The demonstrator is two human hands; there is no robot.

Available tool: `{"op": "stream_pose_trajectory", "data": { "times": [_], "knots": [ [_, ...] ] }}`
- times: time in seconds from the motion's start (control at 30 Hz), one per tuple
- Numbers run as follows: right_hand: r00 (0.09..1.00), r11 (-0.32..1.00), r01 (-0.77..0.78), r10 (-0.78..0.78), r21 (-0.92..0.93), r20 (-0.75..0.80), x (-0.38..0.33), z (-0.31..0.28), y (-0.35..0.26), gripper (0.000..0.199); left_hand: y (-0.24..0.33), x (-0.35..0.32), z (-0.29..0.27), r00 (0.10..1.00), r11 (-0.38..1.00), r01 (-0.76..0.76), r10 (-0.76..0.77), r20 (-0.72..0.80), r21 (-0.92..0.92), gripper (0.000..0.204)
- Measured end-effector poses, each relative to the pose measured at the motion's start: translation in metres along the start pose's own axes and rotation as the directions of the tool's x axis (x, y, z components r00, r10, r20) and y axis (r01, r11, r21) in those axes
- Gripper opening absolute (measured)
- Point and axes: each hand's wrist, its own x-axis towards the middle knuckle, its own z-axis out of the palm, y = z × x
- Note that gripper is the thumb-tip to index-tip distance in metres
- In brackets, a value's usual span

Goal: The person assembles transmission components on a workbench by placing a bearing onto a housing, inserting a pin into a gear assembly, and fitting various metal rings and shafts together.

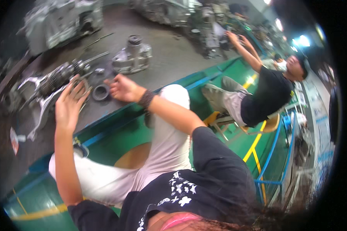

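Observation:
My left hand (pixel 68 103) is raised with fingers spread, over a gear shaft assembly (pixel 58 79) lying on the grey metal work surface (pixel 169 54). It holds nothing that I can see. My right hand (pixel 122 87), with a dark wristband, reaches forward with its fingers loosely curled. It sits just right of a dark metal ring (pixel 100 92) and below a grey cast housing (pixel 133 57); whether it touches the ring I cannot tell. My white-trousered knees show below the hands.
Large grey engine casings (pixel 61 21) stand at the back of the surface. A thin rod (pixel 98 39) lies between them. Another person (pixel 258 92) in a dark shirt sits on a stool at the right, arms raised. The floor (pixel 119 134) is green with yellow lines and blue rails.

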Motion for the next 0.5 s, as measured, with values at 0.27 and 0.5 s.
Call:
{"op": "stream_pose_trajectory", "data": {
  "times": [0.27, 0.5],
  "knots": [
    [0.987, 0.987, 0.161, -0.161, 0.009, 0.003, 0.011, -0.011, 0.017, 0.038, -0.007, 0.009, 0.011, 0.998, 1.0, 0.003, -0.002, 0.06, -0.031, 0.044],
    [0.984, 0.988, 0.074, -0.05, -0.137, 0.173, 0.006, 0.007, 0.029, 0.037, -0.007, 0.015, 0.002, 0.999, 1.0, -0.002, 0.002, 0.052, -0.003, 0.044]
  ]
}}
